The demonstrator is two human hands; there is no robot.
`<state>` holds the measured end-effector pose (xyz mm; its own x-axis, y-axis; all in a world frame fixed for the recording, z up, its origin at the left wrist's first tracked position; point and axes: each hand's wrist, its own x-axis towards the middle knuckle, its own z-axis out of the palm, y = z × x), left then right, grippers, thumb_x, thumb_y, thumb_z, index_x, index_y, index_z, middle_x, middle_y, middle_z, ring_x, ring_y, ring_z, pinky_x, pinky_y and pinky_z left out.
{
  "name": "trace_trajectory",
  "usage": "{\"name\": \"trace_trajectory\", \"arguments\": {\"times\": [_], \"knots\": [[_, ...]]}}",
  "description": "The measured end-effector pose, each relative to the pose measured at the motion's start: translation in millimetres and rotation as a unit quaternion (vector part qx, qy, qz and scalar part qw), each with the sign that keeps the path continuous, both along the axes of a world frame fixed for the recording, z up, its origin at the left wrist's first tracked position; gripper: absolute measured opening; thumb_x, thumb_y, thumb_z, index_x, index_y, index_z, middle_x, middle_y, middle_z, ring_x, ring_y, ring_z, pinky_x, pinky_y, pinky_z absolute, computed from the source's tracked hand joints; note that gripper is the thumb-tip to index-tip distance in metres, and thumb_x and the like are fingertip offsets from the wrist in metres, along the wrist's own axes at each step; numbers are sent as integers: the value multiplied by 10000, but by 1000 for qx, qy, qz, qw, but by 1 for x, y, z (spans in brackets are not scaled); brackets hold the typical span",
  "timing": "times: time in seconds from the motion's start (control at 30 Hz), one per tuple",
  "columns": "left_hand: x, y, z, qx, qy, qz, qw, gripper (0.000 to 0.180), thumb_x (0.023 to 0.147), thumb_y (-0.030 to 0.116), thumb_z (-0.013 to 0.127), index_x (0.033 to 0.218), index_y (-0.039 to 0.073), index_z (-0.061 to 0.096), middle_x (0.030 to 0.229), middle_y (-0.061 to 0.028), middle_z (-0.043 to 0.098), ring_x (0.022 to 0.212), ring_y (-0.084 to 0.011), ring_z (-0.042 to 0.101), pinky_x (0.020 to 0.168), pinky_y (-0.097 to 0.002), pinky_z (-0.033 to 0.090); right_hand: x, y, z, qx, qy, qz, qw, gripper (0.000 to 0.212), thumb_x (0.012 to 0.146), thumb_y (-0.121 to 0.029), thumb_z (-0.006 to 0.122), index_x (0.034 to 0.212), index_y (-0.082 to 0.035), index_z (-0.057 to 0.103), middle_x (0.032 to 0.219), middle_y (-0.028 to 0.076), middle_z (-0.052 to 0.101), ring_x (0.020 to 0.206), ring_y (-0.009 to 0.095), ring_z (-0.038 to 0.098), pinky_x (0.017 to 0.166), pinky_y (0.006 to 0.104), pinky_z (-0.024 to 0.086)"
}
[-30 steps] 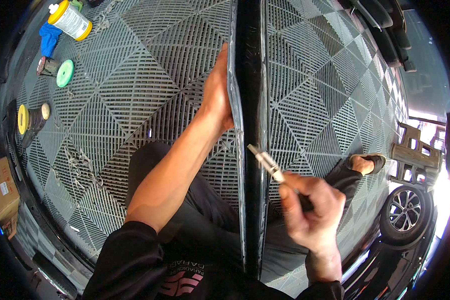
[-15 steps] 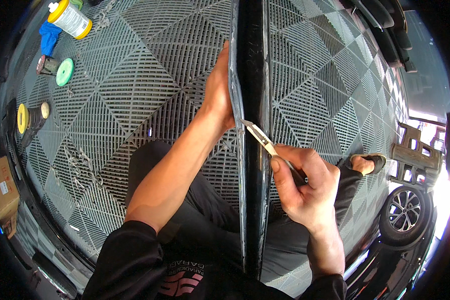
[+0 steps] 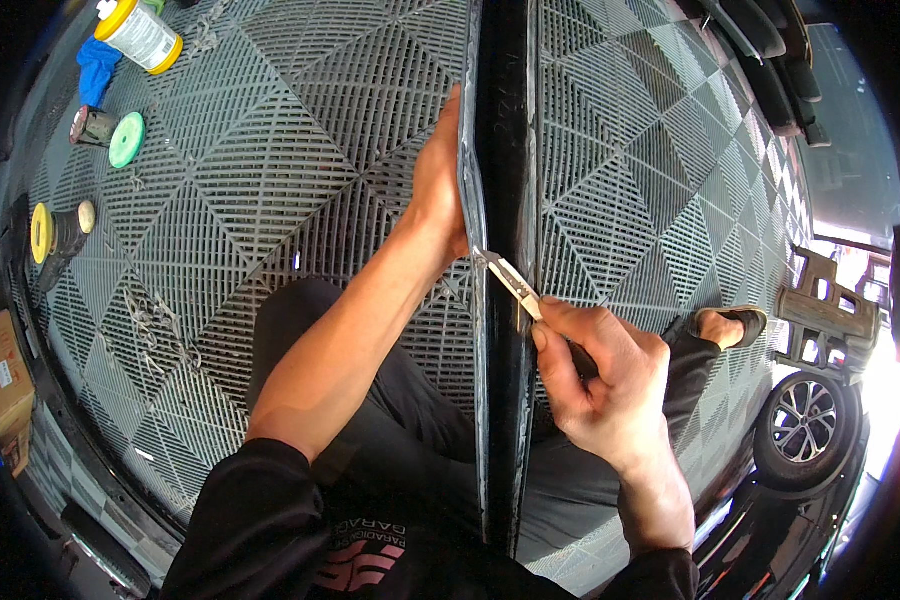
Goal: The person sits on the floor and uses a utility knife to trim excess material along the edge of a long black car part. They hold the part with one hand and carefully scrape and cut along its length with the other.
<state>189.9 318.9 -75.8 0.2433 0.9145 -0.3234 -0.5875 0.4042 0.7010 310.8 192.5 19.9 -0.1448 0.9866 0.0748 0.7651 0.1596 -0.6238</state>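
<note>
A long, black car panel (image 3: pixel 505 170) stands on edge between my arms and runs away from me, with a pale, scuffed strip along its left edge. My left hand (image 3: pixel 438 190) lies against the panel's left side, stretched out, its fingertips mostly hidden by the edge. In my right hand (image 3: pixel 610 375) is a slim cream utility knife (image 3: pixel 516 288), pinched between thumb and fingers. The knife's tip meets the panel's left edge just below my left hand, at a whitish rough spot.
Grey slatted tiles cover the floor (image 3: pixel 280 130). To the left are a yellow-and-white bottle (image 3: pixel 140 38), a blue cloth (image 3: pixel 96 72), a green-padded polisher (image 3: pixel 127 140), a yellow-padded polisher (image 3: pixel 42 233) and a cardboard box (image 3: pixel 3 375). A wheel (image 3: pixel 806 420) is at right, below a dark step stool (image 3: pixel 828 310).
My right hand has drawn back slightly toward me and to the left, and the knife's tip has slid a little down the panel's edge. My left hand keeps its place.
</note>
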Motion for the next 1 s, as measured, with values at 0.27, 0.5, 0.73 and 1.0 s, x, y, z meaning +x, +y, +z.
{"name": "trace_trajectory", "arguments": {"times": [0.27, 0.5, 0.73, 1.0], "knots": [[-1, 2, 3, -20, 14, -1, 1000, 590, 1054, 484, 242, 1086, 43, 633, 824, -63, 660, 624, -124, 645, 498, -252, 555, -3, -5, 2, -2, -8, 7, 1000, 198, 810, -7, 693, 1006, -14, 665, 668, 120, 632, 506, 244, 630, 475, 333, 506], [-3, 0, 5, 3, 46, -17, 999, 595, 1049, 479, 242, 1046, 33, 636, 742, -62, 649, 497, -106, 616, 351, -221, 492, -4, -11, 4, -11, -4, 10, 1000, 195, 815, -14, 700, 1006, -9, 663, 680, 122, 637, 509, 248, 632, 466, 337, 503], [1, 2, 3, -20, 1, -4, 1000, 613, 1049, 469, 217, 1016, 20, 633, 697, -56, 634, 430, -92, 584, 278, -205, 426, -4, -18, 3, -8, -13, 15, 1000, 199, 808, -7, 706, 1001, -7, 659, 674, 120, 629, 502, 246, 625, 458, 343, 496], [0, 0, 4, 6, 16, -2, 1000, 586, 1051, 453, 221, 1067, 10, 605, 744, -75, 634, 474, -97, 609, 296, -202, 448, -7, -25, 2, -7, -4, 11, 1000, 223, 797, -1, 712, 1011, -3, 652, 650, 114, 609, 491, 247, 611, 451, 344, 486]]}}
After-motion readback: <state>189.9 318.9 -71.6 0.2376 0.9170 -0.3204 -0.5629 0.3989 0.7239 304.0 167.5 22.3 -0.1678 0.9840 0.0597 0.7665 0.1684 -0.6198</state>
